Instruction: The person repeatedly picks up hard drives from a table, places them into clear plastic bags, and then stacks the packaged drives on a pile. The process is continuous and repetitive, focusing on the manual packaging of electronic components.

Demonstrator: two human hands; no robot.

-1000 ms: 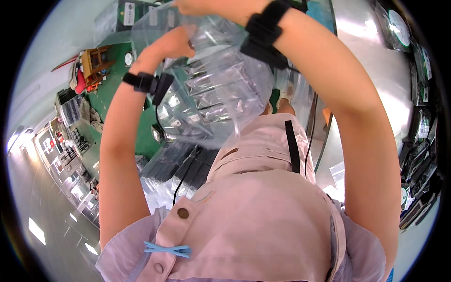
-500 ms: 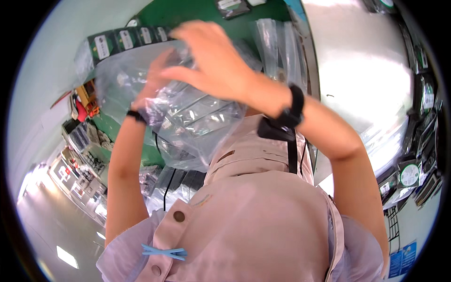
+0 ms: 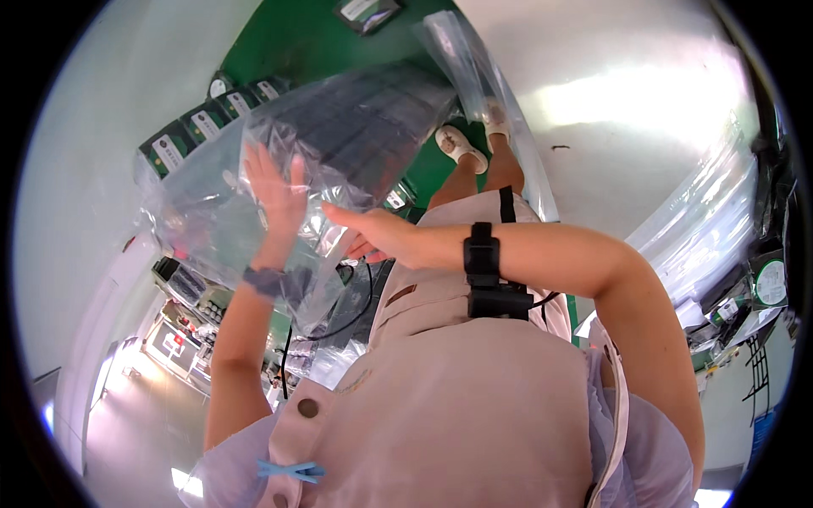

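A large clear plastic bag (image 3: 203, 216) spreads in front of me, with dark flat packs (image 3: 364, 110) showing through its film. My left hand (image 3: 275, 190) lies against the bag with fingers stretched and apart. Film hazes over the left wristband, but I cannot tell whether that hand is inside the bag. To its right, my right hand (image 3: 385, 235) is by the bag's near edge, thumb stretched out to the left. Its other fingers show partly below the thumb, next to loose plastic, and nothing is visibly gripped.
Several dark packs with white labels (image 3: 203, 125) stand in a row at the far left. Another labelled pack (image 3: 366, 12) lies on the green surface (image 3: 284, 38). Clear plastic sheeting (image 3: 461, 63) hangs beside my legs. Black cables (image 3: 370, 292) run near my waist. Packs (image 3: 766, 284) crowd the right.
My right hand has come down and nearer to me, away from above the bag. The left hand has lowered slightly. The bag has spread flatter, and the dark packs show farther back.
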